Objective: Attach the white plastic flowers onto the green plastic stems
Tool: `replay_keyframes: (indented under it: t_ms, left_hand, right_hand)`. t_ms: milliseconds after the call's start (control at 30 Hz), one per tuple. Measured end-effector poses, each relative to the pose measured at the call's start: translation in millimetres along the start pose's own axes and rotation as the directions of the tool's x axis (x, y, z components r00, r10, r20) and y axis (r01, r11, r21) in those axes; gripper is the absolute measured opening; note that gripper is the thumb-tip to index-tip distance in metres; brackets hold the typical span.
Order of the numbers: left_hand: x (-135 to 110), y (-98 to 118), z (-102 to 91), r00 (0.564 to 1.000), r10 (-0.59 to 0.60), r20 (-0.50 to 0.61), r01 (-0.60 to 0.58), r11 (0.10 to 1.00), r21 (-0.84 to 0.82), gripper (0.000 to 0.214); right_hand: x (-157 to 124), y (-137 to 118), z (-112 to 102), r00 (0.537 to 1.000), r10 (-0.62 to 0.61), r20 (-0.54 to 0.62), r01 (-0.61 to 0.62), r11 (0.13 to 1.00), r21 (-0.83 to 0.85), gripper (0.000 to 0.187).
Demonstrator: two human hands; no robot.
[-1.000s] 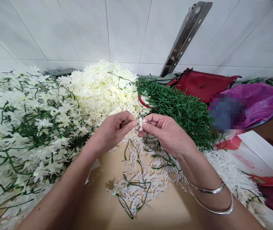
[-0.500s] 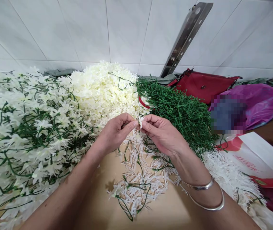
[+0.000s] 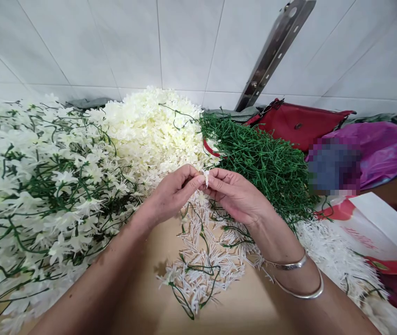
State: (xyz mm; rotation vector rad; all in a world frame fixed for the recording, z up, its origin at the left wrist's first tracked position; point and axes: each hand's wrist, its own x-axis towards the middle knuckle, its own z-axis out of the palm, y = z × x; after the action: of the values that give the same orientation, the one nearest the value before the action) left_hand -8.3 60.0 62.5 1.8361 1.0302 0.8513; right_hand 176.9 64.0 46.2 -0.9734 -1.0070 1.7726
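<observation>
My left hand (image 3: 172, 193) and my right hand (image 3: 235, 195) meet fingertip to fingertip above the table's middle. Both are closed in a pinch on one small white artificial flower (image 3: 206, 175). A thin green stem runs down from the hands to a strand of white spiky pieces (image 3: 201, 260) lying on the brown table (image 3: 142, 298). Two silver bangles (image 3: 298, 281) circle my right wrist.
Finished white flowers on green vines (image 3: 38, 186) are heaped at the left. Loose cream petals (image 3: 153, 128) pile up behind the hands, bare green stems (image 3: 261, 163) to the right. A red bag (image 3: 296, 123), a purple plastic bag (image 3: 383, 149) and a metal bracket (image 3: 271, 51) stand by the tiled wall.
The two hands have drawn closer together, so the small flower is now squeezed between the fingertips. My right wrist has risen slightly. The piles have not moved.
</observation>
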Motion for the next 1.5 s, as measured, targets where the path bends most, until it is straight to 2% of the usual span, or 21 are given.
replay_keyframes:
  t_ms: [100,267,733,867,967,1000,1067,1100,1133,1200,1233,1300,1333,1400,1500]
  left_hand:
    - [-2,7,-1.0,0.999,-0.031,0.025,0.029,0.998,0.061,0.029]
    - [-1,6,-1.5,0.996,0.016,0.092,-0.025,0.995,0.095,0.029]
    - [1,-5,9.0,0.999,0.031,0.019,-0.032,0.997,0.069,0.030]
    - [1,-2,9.9,1.000,-0.006,-0.014,0.005,0.999,-0.053,0.032]
    - [-4,7,-6.2,0.991,-0.038,-0.130,-0.001,0.957,-0.290,0.035]
    - [-6,10,-14.3,0.967,-0.057,-0.248,-0.037,0.933,-0.359,0.037]
    - [-10,15,-29.9,0.943,-0.061,-0.327,-0.068,0.927,-0.370,0.032]
    - [-10,17,-35.3,0.912,-0.078,-0.403,-0.097,0.913,-0.396,0.032]
    - [-10,18,-38.0,0.882,-0.097,-0.460,-0.133,0.887,-0.442,0.035]
    - [-8,16,-34.7,0.854,-0.155,-0.497,-0.192,0.794,-0.577,0.042]
    - [-6,14,-29.1,0.866,-0.191,-0.462,-0.189,0.730,-0.656,0.043]
    - [-1,8,-12.9,0.911,-0.262,-0.319,-0.105,0.600,-0.793,0.040]
    - [1,3,-4.0,0.930,-0.271,-0.246,-0.049,0.574,-0.817,0.038]
    - [3,-6,12.5,0.960,-0.243,-0.136,0.051,0.632,-0.773,0.037]
    - [3,-22,27.5,0.984,-0.129,-0.124,0.028,0.794,-0.607,0.034]
  right_hand:
    - [-1,-3,-3,1.000,0.002,0.003,-0.002,1.000,0.000,0.034]
    - [-1,-6,-5,0.999,0.032,0.040,-0.032,1.000,-0.001,0.031]
    - [2,1,1,1.000,-0.003,0.014,0.003,1.000,0.003,0.036]
    - [0,-2,5,1.000,-0.018,-0.010,0.018,1.000,0.007,0.036]
    - [-7,-10,10,0.998,-0.059,-0.007,0.059,0.998,0.012,0.036]
    - [-10,-13,11,0.997,-0.075,-0.005,0.075,0.997,0.012,0.036]
    - [-16,-21,12,0.994,-0.109,-0.007,0.109,0.994,0.008,0.037]
    - [-18,-25,11,0.992,-0.126,-0.010,0.126,0.992,0.002,0.037]
    - [-19,-27,11,0.990,-0.138,-0.013,0.138,0.990,-0.007,0.036]
    - [-19,-30,9,0.987,-0.156,-0.022,0.155,0.987,-0.032,0.034]
    - [-18,-30,9,0.986,-0.164,-0.029,0.163,0.985,-0.048,0.033]
    - [-16,-28,9,0.982,-0.184,-0.040,0.179,0.978,-0.109,0.032]
    - [-16,-26,10,0.979,-0.199,-0.036,0.190,0.968,-0.162,0.031]
    - [-17,-22,12,0.973,-0.232,-0.005,0.218,0.922,-0.320,0.026]
    - [-27,-12,17,0.957,-0.290,0.029,0.249,0.763,-0.597,0.014]
